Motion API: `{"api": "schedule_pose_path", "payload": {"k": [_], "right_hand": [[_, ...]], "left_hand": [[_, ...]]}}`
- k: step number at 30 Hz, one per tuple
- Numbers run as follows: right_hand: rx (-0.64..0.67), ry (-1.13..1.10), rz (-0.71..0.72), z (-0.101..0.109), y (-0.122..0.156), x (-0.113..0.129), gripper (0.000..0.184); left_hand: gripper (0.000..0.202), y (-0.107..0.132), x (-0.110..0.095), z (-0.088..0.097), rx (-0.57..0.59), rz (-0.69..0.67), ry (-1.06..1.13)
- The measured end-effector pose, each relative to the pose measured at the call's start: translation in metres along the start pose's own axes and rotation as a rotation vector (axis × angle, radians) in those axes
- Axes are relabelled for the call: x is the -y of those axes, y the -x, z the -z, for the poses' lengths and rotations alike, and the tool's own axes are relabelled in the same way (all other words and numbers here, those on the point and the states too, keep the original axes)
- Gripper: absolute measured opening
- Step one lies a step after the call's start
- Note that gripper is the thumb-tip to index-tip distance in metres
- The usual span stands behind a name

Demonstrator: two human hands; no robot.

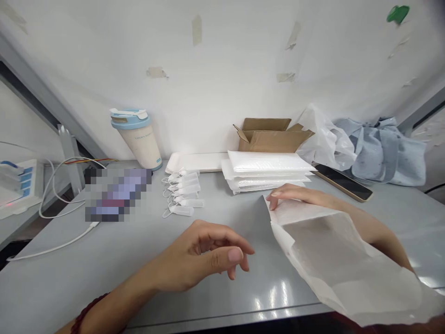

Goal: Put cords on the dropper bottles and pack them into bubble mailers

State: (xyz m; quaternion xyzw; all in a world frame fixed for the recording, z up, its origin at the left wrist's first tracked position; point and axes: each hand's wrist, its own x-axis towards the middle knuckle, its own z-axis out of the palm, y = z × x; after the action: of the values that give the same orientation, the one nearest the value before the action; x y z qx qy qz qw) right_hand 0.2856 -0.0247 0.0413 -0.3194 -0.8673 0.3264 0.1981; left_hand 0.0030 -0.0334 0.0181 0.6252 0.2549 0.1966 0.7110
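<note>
My right hand (299, 193) is closed on the upper left corner of a thin white sheet (327, 250), creased and slightly see-through like paper or soft film. The sheet hangs toward me past the table's front edge and covers part of my right forearm; my right thumb is hidden. To the left of it, my left hand (212, 255) hovers over the table with loosely bent fingers, apart from one another and holding nothing. Behind my hands lies a stack of white padded envelopes (269, 164). Several small clear plastic tubes with loops (184, 191) lie in a row beside that stack.
A blue-lidded cup (139, 141) stands by the wall, with a blurred-out device (120, 192) and white cable before it. Flat white strips (198, 162) and an open cardboard box (274, 139) sit at the back. A phone (342, 182), plastic bag (323, 134) and blue cloth bag (385, 148) are right.
</note>
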Motion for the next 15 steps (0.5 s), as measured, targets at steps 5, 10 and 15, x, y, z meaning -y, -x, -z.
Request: {"api": "schedule_pose_path", "payload": {"k": [5,10,15], "right_hand": [[-0.007,-0.008,-0.096,-0.0014,-0.0005,0.0060,0.058],[-0.032,-0.026,-0.092,-0.0020,-0.0011,0.0077,0.070],[-0.081,-0.008,-0.101,-0.0036,-0.0042,0.0100,0.054]], "left_hand": [[0.027,-0.0013,-0.0014,0.0007,-0.012,0.017,-0.026],[0.027,-0.0028,0.0018,0.0018,-0.039,0.047,-0.143],[0.024,-0.0051,0.0055,-0.0014,-0.106,0.083,-0.364]]}}
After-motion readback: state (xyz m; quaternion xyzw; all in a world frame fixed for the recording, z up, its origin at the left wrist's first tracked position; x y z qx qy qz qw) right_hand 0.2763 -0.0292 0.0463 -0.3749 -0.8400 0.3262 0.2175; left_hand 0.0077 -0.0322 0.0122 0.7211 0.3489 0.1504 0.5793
